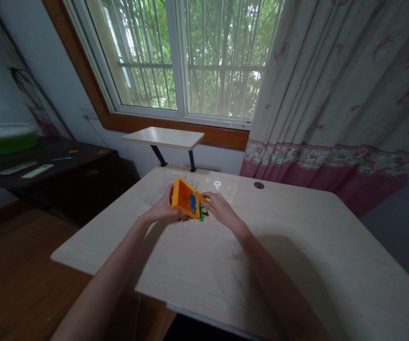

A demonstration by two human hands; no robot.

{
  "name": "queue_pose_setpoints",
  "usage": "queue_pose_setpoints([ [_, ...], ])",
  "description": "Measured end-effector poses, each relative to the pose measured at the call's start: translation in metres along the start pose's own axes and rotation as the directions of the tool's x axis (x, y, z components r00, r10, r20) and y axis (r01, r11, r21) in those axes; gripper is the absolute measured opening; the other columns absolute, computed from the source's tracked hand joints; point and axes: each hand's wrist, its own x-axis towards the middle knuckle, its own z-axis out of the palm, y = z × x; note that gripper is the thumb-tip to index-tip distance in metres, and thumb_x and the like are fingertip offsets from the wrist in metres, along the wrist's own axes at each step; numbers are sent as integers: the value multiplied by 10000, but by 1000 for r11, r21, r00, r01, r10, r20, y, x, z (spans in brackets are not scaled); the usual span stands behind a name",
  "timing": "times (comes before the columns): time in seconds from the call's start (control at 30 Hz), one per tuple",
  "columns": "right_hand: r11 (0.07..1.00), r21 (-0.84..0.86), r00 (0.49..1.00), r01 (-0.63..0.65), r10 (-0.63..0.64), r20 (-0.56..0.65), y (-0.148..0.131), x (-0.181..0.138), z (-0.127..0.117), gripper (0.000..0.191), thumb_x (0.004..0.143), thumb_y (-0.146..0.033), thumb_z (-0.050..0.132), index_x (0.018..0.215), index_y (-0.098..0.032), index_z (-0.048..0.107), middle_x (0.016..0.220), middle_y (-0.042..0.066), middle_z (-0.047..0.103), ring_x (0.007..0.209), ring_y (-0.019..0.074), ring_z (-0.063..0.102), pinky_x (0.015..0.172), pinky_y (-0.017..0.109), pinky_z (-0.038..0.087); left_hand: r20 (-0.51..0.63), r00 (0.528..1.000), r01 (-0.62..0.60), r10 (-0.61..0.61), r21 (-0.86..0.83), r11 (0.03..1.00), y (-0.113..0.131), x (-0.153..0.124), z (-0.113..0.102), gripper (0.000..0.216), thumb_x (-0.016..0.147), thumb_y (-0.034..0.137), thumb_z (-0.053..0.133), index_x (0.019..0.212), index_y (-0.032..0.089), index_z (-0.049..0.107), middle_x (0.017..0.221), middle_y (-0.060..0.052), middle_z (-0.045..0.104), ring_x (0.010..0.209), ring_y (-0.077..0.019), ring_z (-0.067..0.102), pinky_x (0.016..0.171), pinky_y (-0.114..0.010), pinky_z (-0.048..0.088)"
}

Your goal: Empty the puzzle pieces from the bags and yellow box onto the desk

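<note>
Pale wood-grain table (pixel 297 265) fills the lower right of the head view, its far edge toward the window (pixel 186 57). Round cable hole (pixel 259 185) sits near the far edge, right of centre. Small raised shelf (pixel 164 137) on two dark legs stands at the far edge, left of centre, under the window sill. Patterned curtain (pixel 339 94) with a pink hem hangs past the far right corner. Dark side cabinet (pixel 66 166) stands off the table's left edge; it carries a green-rimmed bowl-like thing (pixel 5 139), two flat remote-like things (pixel 37 171) and a small blue stick, too small to identify.

Both forearms reach in from the near edge toward the far middle of the table. Left hand (pixel 162 208) grasps the orange box (pixel 185 198) from its left side, fingers wrapped on the wall. Box is held just above the tabletop, tilted with its open face toward the camera and to the right. Right hand (pixel 220 208) is at the box's right edge, fingers curled at the rim; whether it grips the rim or only touches it cannot be told.

Small coloured pieces (pixel 198 213), blue, green, dark and pale, sit at the box's low lip and on the table just under it, between the two hands. A blue piece (pixel 193 202) shows inside the box.
</note>
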Motion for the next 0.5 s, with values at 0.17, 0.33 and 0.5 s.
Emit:
queue_pose_setpoints([
  [0.17, 999, -5, 998, -45, 44, -38, 7, 1, 1, 305, 871, -245, 398, 1173, -227, 435, 1102, 57, 560, 1010, 168, 521, 860, 304, 393, 77, 996, -50, 42, 104, 993, 4, 4, -10, 878, 374, -17, 691, 1176, 218, 418, 1155, -87, 472, 1013, -249, 488, 807, -320, 453],
  [0.33, 992, -5, 988, -128, 127, -89, 23, -2, 7, 262, 873, -209, 367, 1123, -213, 446, 1046, 58, 579, 950, 172, 548, 809, 293, 412, 164, 987, -21, 7, 85, 996, 4, 9, -16, 908, 375, 4, 691, 1208, 238, 417, 1266, -113, 392, 1063, -289, 455, 767, -341, 480],
  [0.5, 978, -3, 972, -208, 207, -114, 34, -8, 17, 230, 874, -206, 363, 1089, -204, 443, 1005, 68, 592, 914, 189, 562, 766, 294, 419, 236, 971, -29, -30, 243, 970, 8, 13, -15, 953, 413, 13, 683, 1269, 270, 353, 1328, -116, 318, 1042, -283, 466, 710, -315, 493],
])
